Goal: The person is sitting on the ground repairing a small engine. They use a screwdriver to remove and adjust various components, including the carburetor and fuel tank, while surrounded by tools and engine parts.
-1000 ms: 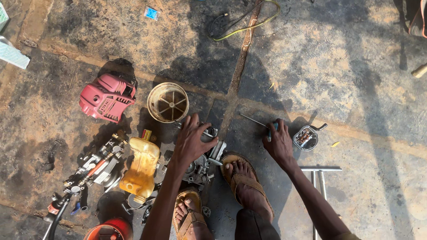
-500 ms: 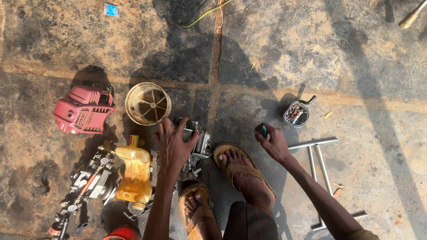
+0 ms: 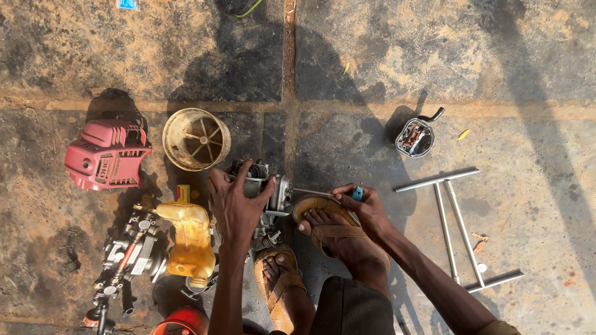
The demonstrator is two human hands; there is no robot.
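Engine block (image 3: pixel 264 192) on stained, sunlit paving slabs (image 3: pixel 434 56); L hand (image 3: pixel 234 205) grips it, R hand (image 3: pixel 367 208) clenches screwdriver (image 3: pixel 335 194).

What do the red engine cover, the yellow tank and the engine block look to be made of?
Red engine cover: moulded plastic, matte, dusty ribs. Yellow tank: translucent plastic, probably, glossy and stained. Engine block under the left hand: cast metal, dull grey.

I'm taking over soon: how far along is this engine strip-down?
Already off: the red cover, round cup and yellow tank lie apart on the slabs. In hand: the left hand grips the engine block while the right hand works a blue-handled screwdriver into it. The block remains assembled.
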